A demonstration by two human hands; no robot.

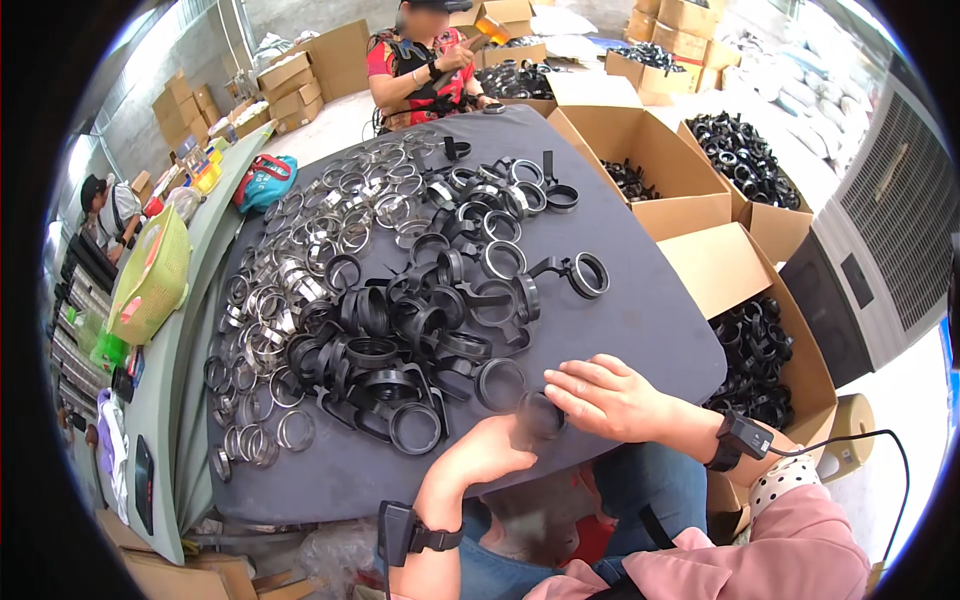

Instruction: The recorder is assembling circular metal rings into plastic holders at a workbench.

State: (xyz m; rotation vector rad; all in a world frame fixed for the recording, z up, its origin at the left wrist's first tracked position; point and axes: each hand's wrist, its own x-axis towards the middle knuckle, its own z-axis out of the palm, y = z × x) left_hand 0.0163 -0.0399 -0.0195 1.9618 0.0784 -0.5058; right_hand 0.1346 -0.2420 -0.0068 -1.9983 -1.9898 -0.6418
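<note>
At the near edge of the grey-covered table, a black ring [541, 415] stands between my two hands. My left hand [492, 450] is closed on its near left side; the fingertips are smeared by motion. Stretched-out fingers of my right hand [605, 398] lie against the ring's right side, with the thumb hidden. Just beyond my left hand lies another black ring [500, 385], part of a heap of black rings with flat arms [400, 340]. Silver metal rings [290, 280] spread over the table's left and far parts. A single black ring with an arm [590, 275] lies apart on the right.
Open cardboard boxes [700, 215] stand along the table's right side, several holding black rings. A grey air cooler [870, 230] is farther right. Another person [425, 70] is at the far edge. A green side table [190, 370] with a yellow-green basket [150, 275] borders the left.
</note>
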